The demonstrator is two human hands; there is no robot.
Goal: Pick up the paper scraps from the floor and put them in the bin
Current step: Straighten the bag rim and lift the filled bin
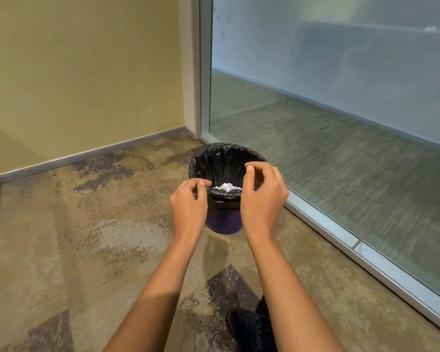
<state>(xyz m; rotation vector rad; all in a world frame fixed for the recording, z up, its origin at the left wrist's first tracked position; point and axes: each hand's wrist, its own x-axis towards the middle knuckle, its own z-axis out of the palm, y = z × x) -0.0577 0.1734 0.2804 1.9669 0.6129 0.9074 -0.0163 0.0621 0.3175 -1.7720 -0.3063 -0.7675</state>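
A small dark bin (224,223) lined with a black bag stands on the carpet in the corner by the glass wall. Crumpled white paper scraps (226,186) lie inside it. Both my hands hover over the bin's near rim. My left hand (188,204) is at the rim's left side and my right hand (263,196) at its right side. The fingers of both are loosely curled, and I see nothing held in either. No scraps show on the visible carpet.
A yellow wall (81,72) with a grey skirting closes the back left. A frosted glass partition (341,110) in a metal frame runs along the right. Patterned brown carpet (87,237) spreads to the left and front. My dark shoe (252,329) is at the bottom.
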